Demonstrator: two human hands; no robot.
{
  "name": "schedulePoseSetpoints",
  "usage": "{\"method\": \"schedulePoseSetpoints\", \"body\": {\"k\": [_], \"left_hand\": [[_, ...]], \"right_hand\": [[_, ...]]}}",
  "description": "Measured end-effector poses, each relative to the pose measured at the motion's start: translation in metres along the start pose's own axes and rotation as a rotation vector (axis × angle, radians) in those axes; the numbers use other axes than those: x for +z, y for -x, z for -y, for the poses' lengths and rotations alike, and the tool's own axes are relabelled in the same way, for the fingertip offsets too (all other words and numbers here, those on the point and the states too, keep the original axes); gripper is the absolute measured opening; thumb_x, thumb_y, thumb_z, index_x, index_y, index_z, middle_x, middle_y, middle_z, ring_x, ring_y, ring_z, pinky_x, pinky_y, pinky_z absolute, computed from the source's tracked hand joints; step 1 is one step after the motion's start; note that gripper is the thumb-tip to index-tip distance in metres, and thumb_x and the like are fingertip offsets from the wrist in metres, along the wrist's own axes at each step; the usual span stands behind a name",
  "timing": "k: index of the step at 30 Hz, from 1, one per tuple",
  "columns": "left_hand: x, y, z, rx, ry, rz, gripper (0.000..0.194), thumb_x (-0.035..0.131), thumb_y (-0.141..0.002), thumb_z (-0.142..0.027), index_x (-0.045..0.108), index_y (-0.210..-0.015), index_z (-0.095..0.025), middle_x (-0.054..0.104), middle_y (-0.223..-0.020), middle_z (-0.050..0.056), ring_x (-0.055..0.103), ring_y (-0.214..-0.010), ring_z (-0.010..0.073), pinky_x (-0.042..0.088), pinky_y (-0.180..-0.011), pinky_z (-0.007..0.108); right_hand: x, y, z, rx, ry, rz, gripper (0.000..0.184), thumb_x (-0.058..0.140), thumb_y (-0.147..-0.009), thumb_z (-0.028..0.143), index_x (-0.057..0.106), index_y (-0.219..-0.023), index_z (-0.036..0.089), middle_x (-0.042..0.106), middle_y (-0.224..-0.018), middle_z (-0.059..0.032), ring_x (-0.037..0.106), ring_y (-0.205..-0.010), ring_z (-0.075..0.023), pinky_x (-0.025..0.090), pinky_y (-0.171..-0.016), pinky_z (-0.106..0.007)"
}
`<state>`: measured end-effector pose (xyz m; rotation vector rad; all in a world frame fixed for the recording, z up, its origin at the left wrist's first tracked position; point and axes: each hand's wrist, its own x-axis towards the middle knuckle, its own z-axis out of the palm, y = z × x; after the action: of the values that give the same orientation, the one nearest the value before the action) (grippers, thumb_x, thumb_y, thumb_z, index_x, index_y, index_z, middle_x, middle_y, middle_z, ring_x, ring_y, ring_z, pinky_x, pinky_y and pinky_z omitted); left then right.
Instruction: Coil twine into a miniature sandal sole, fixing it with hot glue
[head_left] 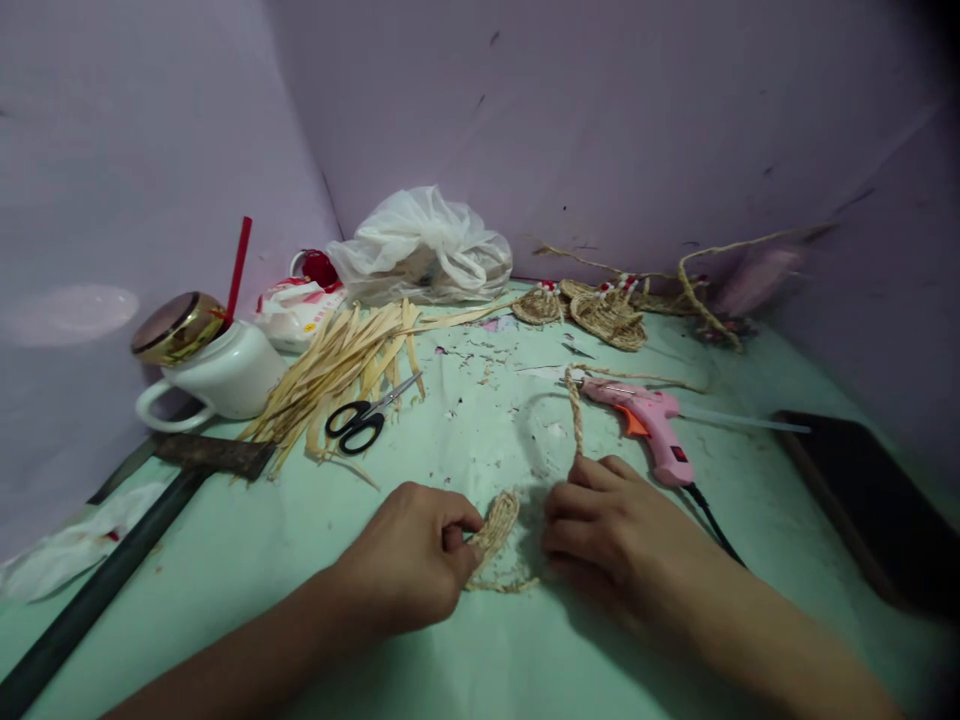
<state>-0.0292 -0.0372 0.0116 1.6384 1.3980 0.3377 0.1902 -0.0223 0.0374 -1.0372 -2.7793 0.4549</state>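
My left hand [420,550] pinches a small oval coil of braided straw [498,524] just above the table. A loose length of the braid [510,587] curves below the coil toward my right hand. My right hand [611,530] is closed on the straw braid [576,415], which rises from its fingertips and bends off to the right. Whether both lengths are one strand is hidden by the fingers. Beyond my right hand lies a pink hot glue gun [645,412] with an orange trigger, its nozzle beside the braid.
Black-handled scissors [364,420] lie near flat straw strips [352,350]. A hammer [150,545] and a white mug [225,370] are at left. Behind are a plastic bag [435,245] and woven straw pieces [607,315]. A dark phone [870,500] lies at right.
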Motion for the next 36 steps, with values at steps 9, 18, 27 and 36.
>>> {"method": "schedulePoseSetpoints", "body": {"k": [9, 18, 27, 36], "left_hand": [[-0.001, 0.004, -0.006, 0.226, -0.277, -0.110, 0.013, 0.052, -0.074, -0.016, 0.065, -0.070, -0.018, 0.055, -0.066, 0.001, 0.051, -0.062, 0.0131, 0.037, -0.057, 0.023], [0.000, 0.004, -0.004, 0.325, -0.280, -0.134, 0.017, 0.048, -0.074, -0.013, 0.062, -0.065, -0.017, 0.055, -0.064, 0.001, 0.052, -0.061, 0.0124, 0.038, -0.056, 0.022], [0.000, 0.004, -0.003, 0.311, -0.251, -0.119, 0.019, 0.050, -0.075, -0.012, 0.064, -0.063, -0.017, 0.056, -0.062, 0.000, 0.053, -0.060, 0.0116, 0.039, -0.056, 0.022], [-0.002, 0.006, -0.010, 0.314, -0.321, -0.076, 0.022, 0.046, -0.078, -0.015, 0.058, -0.060, -0.017, 0.052, -0.064, 0.001, 0.050, -0.061, 0.0120, 0.038, -0.056, 0.023]], "right_hand": [[0.011, -0.002, 0.006, -0.048, 0.022, -0.062, 0.015, 0.063, -0.077, 0.027, 0.057, -0.064, 0.023, 0.063, -0.066, 0.0039, 0.046, -0.071, -0.0173, 0.022, -0.066, -0.035], [0.018, -0.005, 0.014, 0.072, -0.043, -0.116, 0.011, 0.058, -0.075, 0.018, 0.056, -0.064, 0.020, 0.064, -0.064, 0.0004, 0.048, -0.067, -0.0171, 0.026, -0.069, -0.036], [0.023, -0.009, 0.010, 0.071, -0.082, -0.273, 0.014, 0.055, -0.075, 0.018, 0.060, -0.063, 0.018, 0.061, -0.059, -0.0013, 0.047, -0.063, -0.0171, 0.031, -0.075, -0.037], [0.032, -0.012, 0.010, 0.057, -0.001, -0.425, 0.018, 0.056, -0.077, 0.020, 0.060, -0.060, 0.018, 0.059, -0.054, -0.0010, 0.045, -0.061, -0.0170, 0.031, -0.074, -0.038]]}}
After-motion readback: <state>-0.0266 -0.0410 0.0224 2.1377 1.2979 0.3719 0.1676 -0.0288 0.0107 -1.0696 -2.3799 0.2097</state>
